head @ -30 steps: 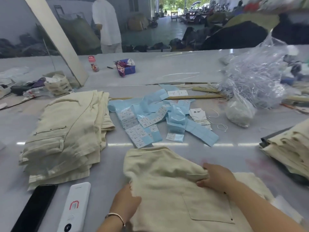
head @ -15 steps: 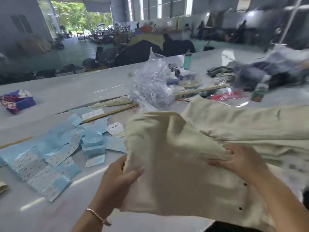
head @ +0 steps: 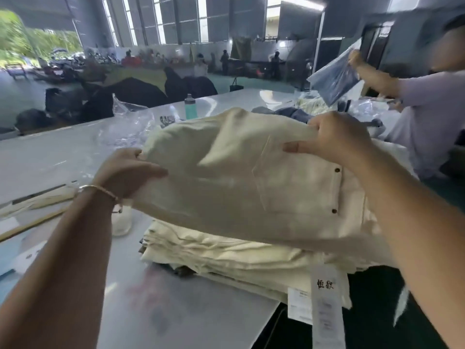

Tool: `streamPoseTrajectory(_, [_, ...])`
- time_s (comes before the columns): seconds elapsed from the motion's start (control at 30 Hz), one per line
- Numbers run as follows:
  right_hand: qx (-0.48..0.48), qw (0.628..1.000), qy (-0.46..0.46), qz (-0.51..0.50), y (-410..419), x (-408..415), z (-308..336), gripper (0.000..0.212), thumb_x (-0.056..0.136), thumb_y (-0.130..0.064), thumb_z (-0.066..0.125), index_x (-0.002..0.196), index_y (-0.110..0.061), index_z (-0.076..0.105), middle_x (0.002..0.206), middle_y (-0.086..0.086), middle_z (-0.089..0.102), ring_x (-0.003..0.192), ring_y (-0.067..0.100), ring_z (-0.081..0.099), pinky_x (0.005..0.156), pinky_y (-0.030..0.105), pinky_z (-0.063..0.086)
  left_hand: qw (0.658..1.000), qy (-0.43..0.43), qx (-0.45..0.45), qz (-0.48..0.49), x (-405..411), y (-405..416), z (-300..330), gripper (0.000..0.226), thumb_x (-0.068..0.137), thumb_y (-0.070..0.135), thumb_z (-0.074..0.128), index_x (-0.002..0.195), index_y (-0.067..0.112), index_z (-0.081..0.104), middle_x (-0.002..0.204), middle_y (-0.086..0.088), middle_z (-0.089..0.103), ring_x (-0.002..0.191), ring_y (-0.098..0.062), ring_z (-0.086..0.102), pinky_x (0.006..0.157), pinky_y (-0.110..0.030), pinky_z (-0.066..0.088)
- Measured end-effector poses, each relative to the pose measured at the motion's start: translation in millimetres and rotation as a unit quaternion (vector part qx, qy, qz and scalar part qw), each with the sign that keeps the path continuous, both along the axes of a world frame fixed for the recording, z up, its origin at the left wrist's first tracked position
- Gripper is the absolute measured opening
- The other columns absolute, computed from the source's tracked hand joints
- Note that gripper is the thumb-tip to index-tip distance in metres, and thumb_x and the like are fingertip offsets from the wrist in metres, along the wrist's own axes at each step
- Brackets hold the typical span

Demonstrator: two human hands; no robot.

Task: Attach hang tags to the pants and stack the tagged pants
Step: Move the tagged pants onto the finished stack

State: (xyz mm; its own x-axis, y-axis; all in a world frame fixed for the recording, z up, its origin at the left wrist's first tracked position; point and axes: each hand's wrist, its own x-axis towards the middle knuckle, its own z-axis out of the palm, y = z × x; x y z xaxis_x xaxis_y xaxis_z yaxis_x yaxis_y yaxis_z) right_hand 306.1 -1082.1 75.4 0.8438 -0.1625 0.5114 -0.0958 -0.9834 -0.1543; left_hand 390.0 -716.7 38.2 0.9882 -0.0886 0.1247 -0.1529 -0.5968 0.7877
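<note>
Two bare hands are at work here, the left hand (head: 125,172) with one thin metal bracelet (head: 100,188) on its wrist and the right hand (head: 334,137), and between them one folded pair of cream cotton pants (head: 239,182) showing two small brown rivets (head: 336,190). Directly under that pair lies one stack of folded cream pants (head: 221,253); its layers blur together, so I cannot count them. At the stack's near right corner hang two white paper hang tags (head: 324,298), one narrow, one wider. Beyond the stack stands one teal plastic bottle (head: 190,108), and left of it one crumpled heap of clear plastic bags (head: 123,127). Right of the stack, one other person (head: 427,117) lifts one bagged blue garment (head: 334,79).
</note>
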Motion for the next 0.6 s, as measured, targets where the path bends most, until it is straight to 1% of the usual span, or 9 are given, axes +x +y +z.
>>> streamPoseTrajectory(0.03, [-0.033,0.999,0.027,-0.024,-4,16,-7,0.072,0.059,-0.087,0.057,0.089,-0.022,0.063,0.093,0.004,0.064,0.086,0.026,0.057,0.069,0.033,0.043,0.997,-0.005,0.072,0.036,16,-11,-7,0.053,0.056,0.039,0.078,0.099,0.012,0.067,0.097,-0.014,0.069,0.092,-0.031,0.065,0.080,-0.041,0.053])
streamPoseTrajectory(0.1, [-0.102,0.987,0.117,-0.051,-5,41,-32,0.077,0.073,-0.077,0.056,0.128,-0.024,0.051,0.130,0.009,0.051,0.119,0.030,0.047,0.094,0.045,0.039,0.957,-0.005,0.264,0.123,36,-34,-36,0.066,0.069,0.041,0.075,0.124,0.014,0.052,0.125,-0.018,0.054,0.120,-0.036,0.049,0.096,-0.043,0.045])
streamPoseTrajectory(0.13, [-0.111,0.981,0.155,-0.034,-2,48,-50,0.077,0.077,-0.073,0.055,0.137,-0.027,0.044,0.140,0.005,0.043,0.128,0.028,0.039,0.100,0.046,0.035,0.943,0.000,0.307,0.133,38,-47,-55,0.069,0.073,0.043,0.073,0.131,0.018,0.046,0.133,-0.016,0.047,0.128,-0.037,0.040,0.100,-0.045,0.041])
streamPoseTrajectory(0.2, [-0.096,0.970,0.221,0.039,2,53,-90,0.070,0.083,-0.066,0.055,0.140,-0.031,0.040,0.146,-0.003,0.039,0.134,0.021,0.034,0.105,0.042,0.031,0.951,0.000,0.299,0.076,36,-74,-102,0.068,0.078,0.046,0.069,0.138,0.024,0.044,0.142,-0.008,0.042,0.134,-0.032,0.035,0.106,-0.044,0.038])
streamPoseTrajectory(0.27, [-0.079,0.941,0.315,0.101,6,52,-129,0.059,0.085,-0.062,0.056,0.134,-0.032,0.046,0.140,-0.005,0.046,0.129,0.019,0.042,0.103,0.036,0.032,0.953,0.016,0.300,-0.039,28,-94,-150,0.049,0.088,0.046,0.059,0.132,0.026,0.054,0.141,-0.001,0.049,0.130,-0.025,0.042,0.104,-0.036,0.038])
streamPoseTrajectory(0.33, [-0.091,0.915,0.371,0.129,14,51,-155,0.052,0.086,-0.060,0.057,0.128,-0.030,0.052,0.131,-0.004,0.050,0.120,0.019,0.048,0.096,0.033,0.034,0.935,0.021,0.337,-0.110,13,-102,-186,0.036,0.094,0.046,0.047,0.119,0.025,0.062,0.129,-0.001,0.060,0.120,-0.024,0.053,0.095,-0.032,0.040])
streamPoseTrajectory(0.4, [-0.094,0.914,0.370,0.141,22,56,-162,0.048,0.086,-0.057,0.058,0.125,-0.029,0.054,0.127,-0.005,0.051,0.116,0.019,0.049,0.094,0.033,0.037,0.934,-0.008,0.338,-0.118,6,-98,-203,0.036,0.096,0.047,0.043,0.117,0.025,0.063,0.125,0.002,0.063,0.118,-0.023,0.055,0.096,-0.033,0.039])
streamPoseTrajectory(0.47, [-0.067,0.915,0.365,0.160,31,65,-158,0.042,0.086,-0.052,0.060,0.121,-0.029,0.056,0.122,-0.007,0.054,0.113,0.016,0.050,0.090,0.029,0.039,0.940,-0.019,0.316,-0.127,6,-89,-205,0.039,0.097,0.047,0.044,0.127,0.028,0.059,0.133,0.005,0.058,0.124,-0.019,0.050,0.103,-0.030,0.034])
streamPoseTrajectory(0.6, [0.132,0.927,0.233,0.261,78,69,-142,0.014,0.085,-0.033,0.069,0.093,-0.021,0.068,0.081,-0.010,0.064,0.078,0.011,0.057,0.070,0.026,0.044,0.976,0.002,0.180,-0.125,-12,-56,-195,0.034,0.095,0.036,0.057,0.127,0.024,0.060,0.129,0.007,0.060,0.122,-0.012,0.052,0.101,-0.021,0.035])
